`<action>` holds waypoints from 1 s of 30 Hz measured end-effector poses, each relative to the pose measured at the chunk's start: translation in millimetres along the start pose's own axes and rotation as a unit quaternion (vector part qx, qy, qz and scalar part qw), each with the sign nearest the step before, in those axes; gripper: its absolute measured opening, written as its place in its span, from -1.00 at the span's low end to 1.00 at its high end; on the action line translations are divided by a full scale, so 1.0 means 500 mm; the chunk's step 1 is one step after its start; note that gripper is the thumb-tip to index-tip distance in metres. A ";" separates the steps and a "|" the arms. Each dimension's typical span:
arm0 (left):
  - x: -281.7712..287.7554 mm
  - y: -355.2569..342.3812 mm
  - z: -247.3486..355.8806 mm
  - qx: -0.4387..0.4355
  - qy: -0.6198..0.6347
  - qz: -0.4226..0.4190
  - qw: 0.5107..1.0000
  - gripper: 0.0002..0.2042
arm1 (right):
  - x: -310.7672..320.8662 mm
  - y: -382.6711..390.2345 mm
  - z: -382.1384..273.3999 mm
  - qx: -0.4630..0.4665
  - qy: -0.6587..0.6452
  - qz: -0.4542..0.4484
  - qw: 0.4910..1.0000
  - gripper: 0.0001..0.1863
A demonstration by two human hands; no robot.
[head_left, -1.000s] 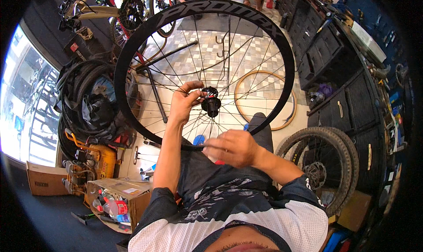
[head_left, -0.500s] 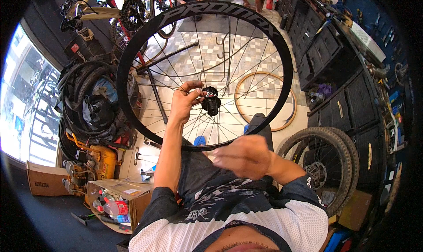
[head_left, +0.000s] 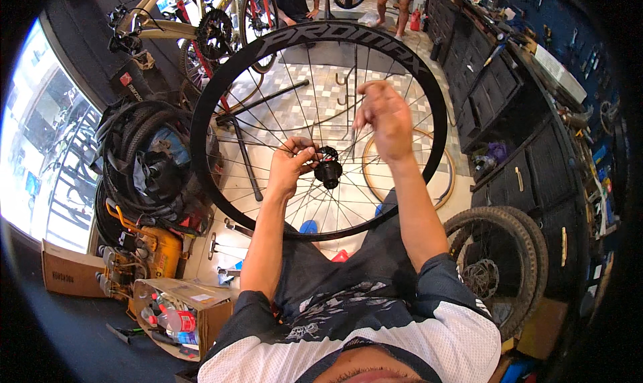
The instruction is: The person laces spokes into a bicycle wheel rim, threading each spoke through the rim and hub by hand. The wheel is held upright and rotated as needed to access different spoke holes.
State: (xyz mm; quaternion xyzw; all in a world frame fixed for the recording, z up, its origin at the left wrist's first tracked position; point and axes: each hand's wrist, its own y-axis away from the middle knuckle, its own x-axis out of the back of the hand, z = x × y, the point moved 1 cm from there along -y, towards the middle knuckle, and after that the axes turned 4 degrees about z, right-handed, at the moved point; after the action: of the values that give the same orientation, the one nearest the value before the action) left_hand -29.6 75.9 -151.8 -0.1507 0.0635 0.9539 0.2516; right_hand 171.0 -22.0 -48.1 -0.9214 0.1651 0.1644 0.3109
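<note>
Tiled shop floor (head_left: 321,95), pale checked pattern, runs up the middle of the view; dark cabinets (head_left: 516,108) line the right side and a bright window (head_left: 40,148) fills the left. A cream bicycle (head_left: 181,21) stands at upper left. Below it a heap of black tyres (head_left: 144,162) leans against the wall, with an orange machine (head_left: 151,252) and an open cardboard box (head_left: 194,302) of cans near the person's left elbow. A knobbly tyre on its wheel (head_left: 502,262) stands at lower right, and a bare tan rim (head_left: 439,182) lies flat on the floor behind. Main item: a black deep-rimmed bicycle wheel (head_left: 214,115), held upright over the person's lap, filling the centre of the view, thin spokes running in to a black hub (head_left: 329,171). The lower edge of the rim sits just above the dark shorts. Left hand (head_left: 291,165) grips at the hub's left side, fingers curled close around it. Right hand (head_left: 385,115) is raised in front of the upper spokes, fingers pinched narrowly together on what appears to be a thin spoke; blur makes the grip hard to confirm.
</note>
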 end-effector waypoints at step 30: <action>0.016 -0.020 -0.012 -0.004 0.017 -0.049 0.999 -0.87 | -0.167 -0.090 0.095 0.163 0.484 0.110 0.853 -0.62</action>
State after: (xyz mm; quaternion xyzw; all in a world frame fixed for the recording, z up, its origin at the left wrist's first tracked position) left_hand -29.7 87.2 -160.7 -0.1708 0.0565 0.9380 0.2964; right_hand 105.3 58.6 -26.6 -0.7962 0.4199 -0.2985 0.3174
